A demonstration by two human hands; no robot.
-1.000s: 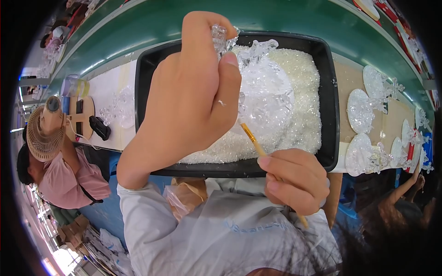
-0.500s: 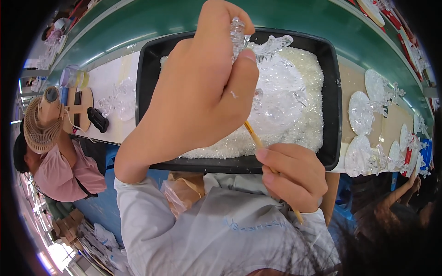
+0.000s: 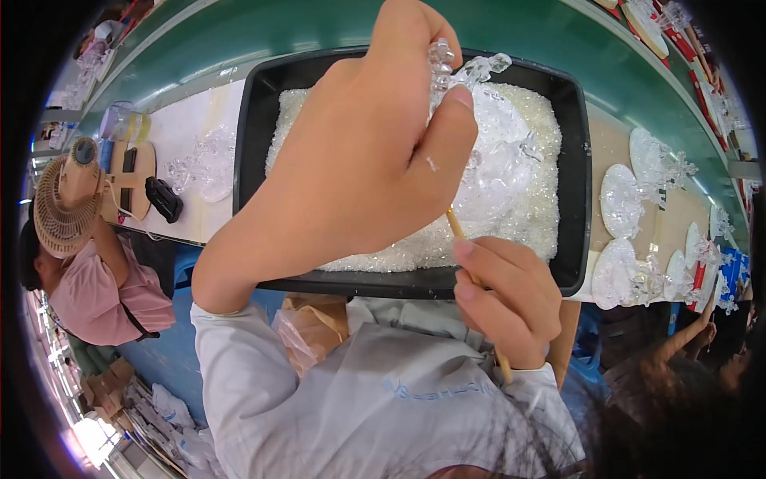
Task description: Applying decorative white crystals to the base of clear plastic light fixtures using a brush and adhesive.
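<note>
My left hand [image 3: 375, 152] reaches over the tray, thumb and fingers closed on a clear knobbly ornament [image 3: 440, 68]. Glassy branches of it stick out beyond the fingertips, above a frosted round base [image 3: 491, 195]. My right hand [image 3: 511, 299] pinches a thin wooden stick [image 3: 455, 225], perhaps a brush handle, close to the tray's near edge. The stick's upper end disappears behind my left hand, so its tip is hidden. Below both lies a black rectangular tray [image 3: 576, 207] filled with white sparkling granules [image 3: 535, 227].
Several clear ornaments with round frosted bases [image 3: 621, 199] lie on the table to the right. Leftward are more clear pieces [image 3: 211, 172], a black object [image 3: 163, 199], a jar [image 3: 124, 121] and a fan [image 3: 72, 199]. A person in pink [image 3: 108, 287] sits far left; another person's arm [image 3: 678, 343] shows right.
My left hand and the clear ornament have shifted a little to the right over the tray. My right hand stays near the same place, still pinching the stick, which sits slightly higher.
</note>
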